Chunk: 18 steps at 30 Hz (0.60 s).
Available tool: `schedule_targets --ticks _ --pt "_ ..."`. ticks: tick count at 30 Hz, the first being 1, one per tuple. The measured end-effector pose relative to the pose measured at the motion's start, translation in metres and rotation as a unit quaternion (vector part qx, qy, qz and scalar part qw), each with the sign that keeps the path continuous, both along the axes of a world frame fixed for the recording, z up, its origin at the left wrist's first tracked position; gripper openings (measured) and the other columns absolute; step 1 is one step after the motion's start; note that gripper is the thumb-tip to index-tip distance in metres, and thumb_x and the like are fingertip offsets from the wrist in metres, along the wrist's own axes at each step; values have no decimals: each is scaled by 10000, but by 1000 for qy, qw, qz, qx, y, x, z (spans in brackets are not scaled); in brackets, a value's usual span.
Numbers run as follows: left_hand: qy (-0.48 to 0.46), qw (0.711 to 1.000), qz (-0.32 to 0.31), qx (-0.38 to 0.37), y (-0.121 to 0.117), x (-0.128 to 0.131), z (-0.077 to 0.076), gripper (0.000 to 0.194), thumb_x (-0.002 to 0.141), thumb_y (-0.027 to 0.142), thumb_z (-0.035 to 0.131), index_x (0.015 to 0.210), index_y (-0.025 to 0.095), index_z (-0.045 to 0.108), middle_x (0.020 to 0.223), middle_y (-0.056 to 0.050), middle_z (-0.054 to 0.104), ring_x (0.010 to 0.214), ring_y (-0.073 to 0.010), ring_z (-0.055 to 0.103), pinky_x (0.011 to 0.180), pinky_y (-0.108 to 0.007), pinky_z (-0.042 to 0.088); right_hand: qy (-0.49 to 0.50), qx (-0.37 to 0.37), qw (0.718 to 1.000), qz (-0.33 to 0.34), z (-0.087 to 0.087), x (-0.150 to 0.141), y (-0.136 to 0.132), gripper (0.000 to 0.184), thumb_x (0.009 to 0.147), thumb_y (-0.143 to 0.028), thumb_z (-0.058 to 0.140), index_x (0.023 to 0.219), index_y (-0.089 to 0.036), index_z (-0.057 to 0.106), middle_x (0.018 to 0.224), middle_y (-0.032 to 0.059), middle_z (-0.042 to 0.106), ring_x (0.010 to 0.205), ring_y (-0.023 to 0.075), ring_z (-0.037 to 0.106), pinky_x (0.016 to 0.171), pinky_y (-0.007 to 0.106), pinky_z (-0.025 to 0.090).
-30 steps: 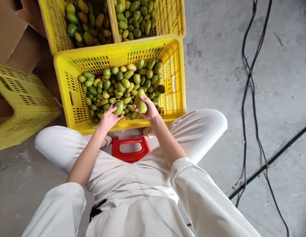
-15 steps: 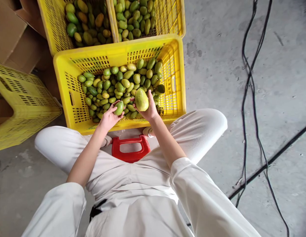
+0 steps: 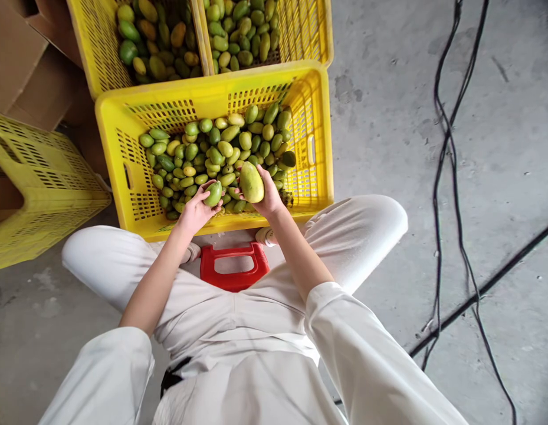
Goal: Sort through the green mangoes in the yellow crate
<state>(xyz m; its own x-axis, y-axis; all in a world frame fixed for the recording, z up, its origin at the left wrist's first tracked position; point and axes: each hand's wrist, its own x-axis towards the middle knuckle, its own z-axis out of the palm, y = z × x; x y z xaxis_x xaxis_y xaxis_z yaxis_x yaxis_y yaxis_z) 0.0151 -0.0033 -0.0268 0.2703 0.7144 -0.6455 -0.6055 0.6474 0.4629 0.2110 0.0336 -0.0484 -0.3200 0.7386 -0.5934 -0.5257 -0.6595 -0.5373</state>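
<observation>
My left hand is closed around a small green mango, which sits on the fingers near the front wall of the yellow crate. In my right hand lies a bigger yellow-green mango, with the thumb along its right side; the fingers beneath are mostly hidden. Both hands are over the crate, side by side, and the two mangoes are a short gap apart. Below them, many loose green and yellowish mangoes cover the crate's floor.
Behind the crate stands a divided yellow crate with more mangoes in both halves. Another yellow crate and cardboard boxes are on the left. A red stool shows between my legs. Black cables cross the concrete floor on the right.
My right hand has turned the bigger mango a little and shifted it slightly left and down; its thumb has lowered. My left hand and its mango look unchanged.
</observation>
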Motion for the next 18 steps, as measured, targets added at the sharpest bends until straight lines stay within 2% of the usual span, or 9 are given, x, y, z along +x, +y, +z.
schedule_targets --ticks 5,8,11,13,16,18 --pt "15 1000 -4 -12 0 0 1 365 764 237 651 1129 247 673 932 -45 708 738 -156 628 664 -273 480 36 -38 999 11 4 1 1 464 899 -617 475 1126 -238 615 849 23 692 823 218 727 539 289 601" --pt "15 1000 -4 -10 0 0 1 367 765 238 650 1130 253 673 947 -38 708 758 -157 633 677 -273 481 39 -33 999 14 7 2 -1 449 859 -618 558 1094 -238 603 856 20 702 830 236 734 537 305 618" --pt "17 1000 -7 -10 0 0 0 367 765 244 653 1132 255 671 965 -37 713 781 -157 641 688 -272 483 33 -10 999 2 8 2 -4 373 770 -459 720 1049 -244 597 898 10 712 829 237 742 574 315 642" --pt "15 1000 -7 -11 -1 0 -1 356 767 246 655 1122 254 671 960 -35 714 776 -155 642 690 -271 485 34 0 999 2 8 2 -5 360 745 -391 748 1040 -250 597 937 11 717 847 238 744 611 333 653" --pt "6 1000 -6 -9 -1 -1 -2 347 768 241 655 1114 253 670 929 -30 711 752 -153 641 685 -271 488 45 -10 999 15 6 0 -3 337 808 -488 672 1042 -253 616 955 41 718 886 257 738 621 357 650" --pt "11 1000 -6 -14 -1 -1 -2 359 770 240 649 1128 254 666 916 -32 711 738 -155 640 677 -275 488 46 -20 999 16 5 0 -1 386 848 -585 585 1046 -258 631 945 56 720 882 264 731 584 342 630"
